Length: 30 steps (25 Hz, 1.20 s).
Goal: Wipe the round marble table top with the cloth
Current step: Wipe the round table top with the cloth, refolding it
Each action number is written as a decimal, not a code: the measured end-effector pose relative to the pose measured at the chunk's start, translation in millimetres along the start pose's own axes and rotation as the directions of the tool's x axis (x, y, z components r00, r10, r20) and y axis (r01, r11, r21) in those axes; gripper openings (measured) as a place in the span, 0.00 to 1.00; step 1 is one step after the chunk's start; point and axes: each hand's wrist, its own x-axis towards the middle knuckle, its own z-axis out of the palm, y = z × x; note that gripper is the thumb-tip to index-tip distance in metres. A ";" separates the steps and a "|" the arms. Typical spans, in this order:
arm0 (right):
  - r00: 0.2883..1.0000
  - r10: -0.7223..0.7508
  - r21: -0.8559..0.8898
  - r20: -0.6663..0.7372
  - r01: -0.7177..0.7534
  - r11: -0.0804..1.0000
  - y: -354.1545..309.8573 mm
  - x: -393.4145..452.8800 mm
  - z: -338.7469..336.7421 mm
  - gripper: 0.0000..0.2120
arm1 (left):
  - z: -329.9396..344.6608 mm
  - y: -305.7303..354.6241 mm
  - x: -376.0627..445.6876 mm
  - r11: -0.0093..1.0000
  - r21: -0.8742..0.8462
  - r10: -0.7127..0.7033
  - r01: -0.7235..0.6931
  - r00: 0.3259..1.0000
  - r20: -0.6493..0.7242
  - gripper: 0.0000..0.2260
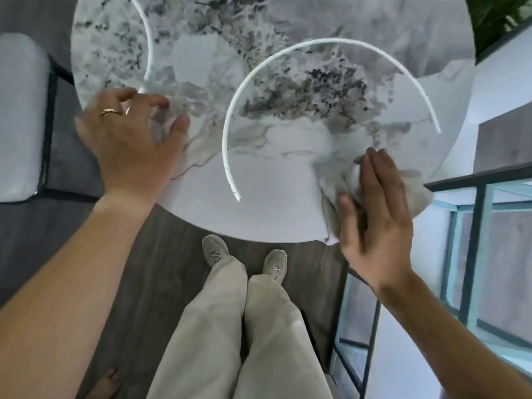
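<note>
The round marble table top [259, 156] fills the upper middle of the head view, white with grey and dark veining. A crumpled pale grey cloth [339, 182] lies on its near right edge, partly hanging over the rim. My right hand [374, 220] presses flat on the cloth with fingers straight and together. My left hand [129, 139], wearing a ring, rests spread on the table's near left edge and holds nothing. Bright white arcs reflected on the glossy top curve across the surface.
A grey cushioned seat [20, 119] stands at the left. A dark metal-framed glass shelf unit [475, 240] stands close at the right of the table. Green plant leaves [501, 15] show at the top right. My legs and shoes [244, 260] stand on the dark wood floor.
</note>
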 end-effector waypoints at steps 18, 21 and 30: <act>0.616 -0.545 0.149 0.569 0.574 0.805 -92.1 20.3 46.9 0.25 | -9.0 -38.5 8.8 0.013 -0.833 -0.449 0.553 0.748 0.489 0.27; 0.564 -0.547 0.183 0.619 0.574 0.798 -84.9 20.5 33.7 0.27 | -19.9 -48.4 14.8 -0.239 -0.792 -0.335 0.562 0.718 0.611 0.31; 0.656 -0.479 0.206 0.583 0.451 0.868 -160.4 48.9 107.2 0.20 | -4.5 -76.7 12.7 -0.518 -0.603 -0.122 0.607 0.645 0.754 0.34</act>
